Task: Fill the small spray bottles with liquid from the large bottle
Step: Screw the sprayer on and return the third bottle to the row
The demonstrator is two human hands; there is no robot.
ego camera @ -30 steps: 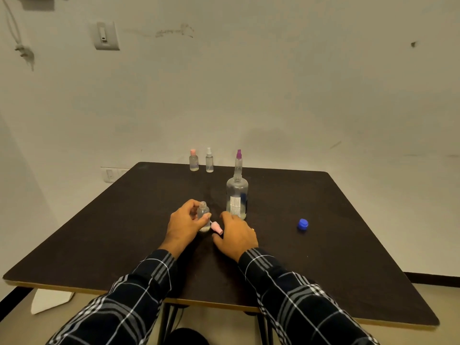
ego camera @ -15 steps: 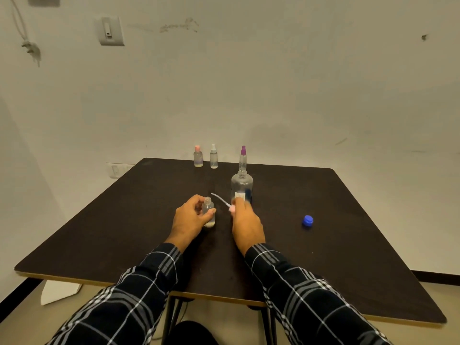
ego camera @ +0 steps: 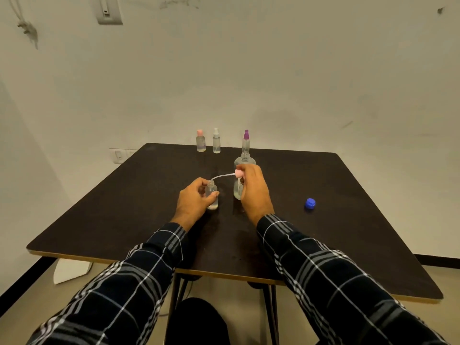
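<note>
My left hand (ego camera: 195, 201) grips a small clear spray bottle (ego camera: 212, 195) that stands upright and uncapped on the dark table (ego camera: 348, 220). My right hand (ego camera: 254, 189) pinches its pink spray cap (ego camera: 238, 173), lifted to the right, with the thin dip tube (ego camera: 221, 176) curving down to the bottle's neck. The large clear bottle (ego camera: 244, 163) stands open just behind my right hand, which hides most of it. Its blue cap (ego camera: 310, 203) lies on the table to the right.
Three small spray bottles stand at the table's far edge: one with a pink cap (ego camera: 200, 143), one with a white cap (ego camera: 216, 143), one with a purple cap (ego camera: 246, 141). A pale wall rises right behind the table.
My right hand lifted the pink spray cap from low beside the small bottle up and to the right, drawing the dip tube out. My left hand kept its grip on the bottle.
</note>
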